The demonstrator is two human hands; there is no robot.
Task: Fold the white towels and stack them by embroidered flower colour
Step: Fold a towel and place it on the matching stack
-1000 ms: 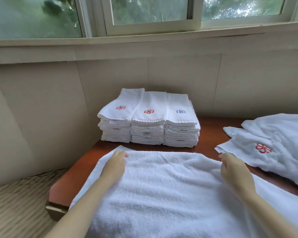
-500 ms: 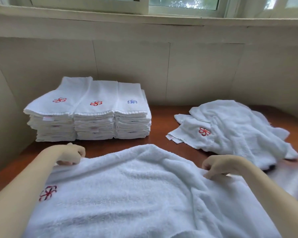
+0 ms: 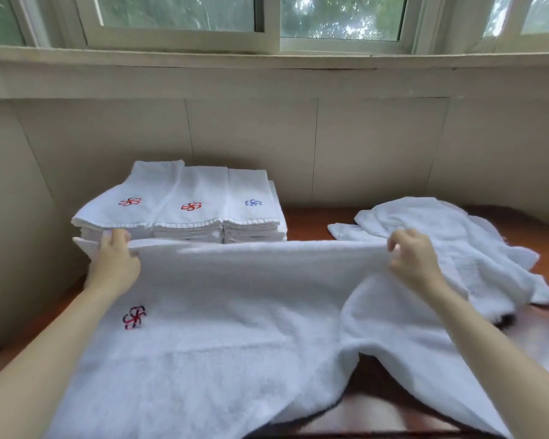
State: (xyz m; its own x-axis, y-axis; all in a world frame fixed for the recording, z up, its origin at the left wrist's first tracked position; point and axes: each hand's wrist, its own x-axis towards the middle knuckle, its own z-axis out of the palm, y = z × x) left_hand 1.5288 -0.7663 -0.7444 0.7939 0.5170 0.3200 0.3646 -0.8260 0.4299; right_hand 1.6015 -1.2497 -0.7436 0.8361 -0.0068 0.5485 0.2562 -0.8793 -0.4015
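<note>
**Towel stretched between two hands**

The left hand [image 3: 116,263] and right hand [image 3: 414,259] each pinch with curled fingers [image 3: 118,238] the far edge of a white towel [image 3: 235,296], held taut over the counter [image 3: 311,220]. Its flower [image 3: 134,317] seems red. Three folded stacks [image 3: 184,213] stand behind.

A reddish-brown wooden table [image 3: 308,221] with a glossy top stands pushed against a beige panelled wall [image 3: 377,147], whose thin vertical seams rise directly behind the table's far edge. Above the table, the wall steps out into a broad, pale ledge [image 3: 267,77] running the full width of the view. Higher still above the table sits a sliding window [image 3: 271,23] with off-white frames, and green foliage [image 3: 339,14] shows blurred through its panes in daylight.
</note>
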